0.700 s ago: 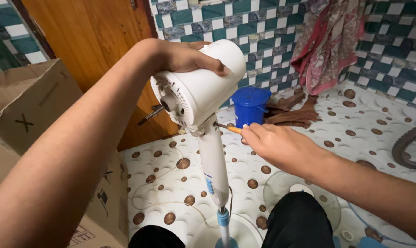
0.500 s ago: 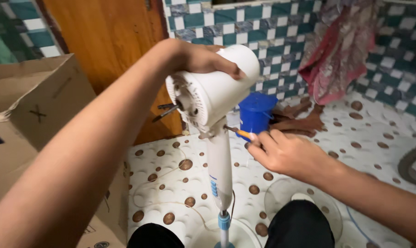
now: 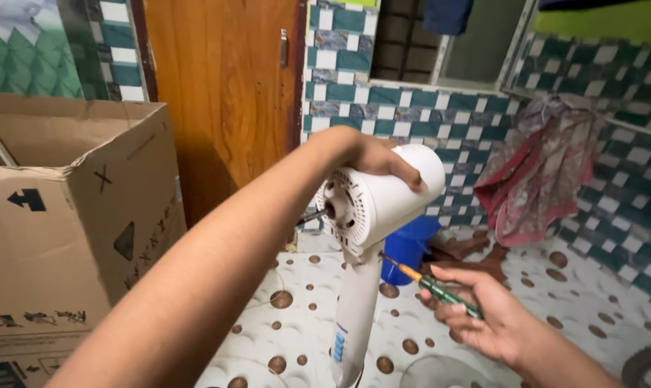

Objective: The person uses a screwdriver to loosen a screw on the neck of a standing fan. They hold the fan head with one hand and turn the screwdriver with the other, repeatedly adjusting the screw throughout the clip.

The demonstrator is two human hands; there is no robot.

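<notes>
1. Your left hand lies over the top of the white fan motor housing, fingers curled down its smooth, rounded plastic shell and gripping it; your forearm crosses the view and hides the floor at lower left.
2. The housing sits atop a white stand pole, its vented round face turned toward the door, with a short metal shaft poking out.
3. Your right hand holds a slim screwdriver, fingers closed round its green handle; the tip seems to meet the housing's underside, though that spot is small.
4. A large cardboard box stands at left, near a wooden door.
5. Behind the fan a blue bucket rests on the spotted floor; a red patterned cloth hangs against the teal-and-white tiled wall.
</notes>
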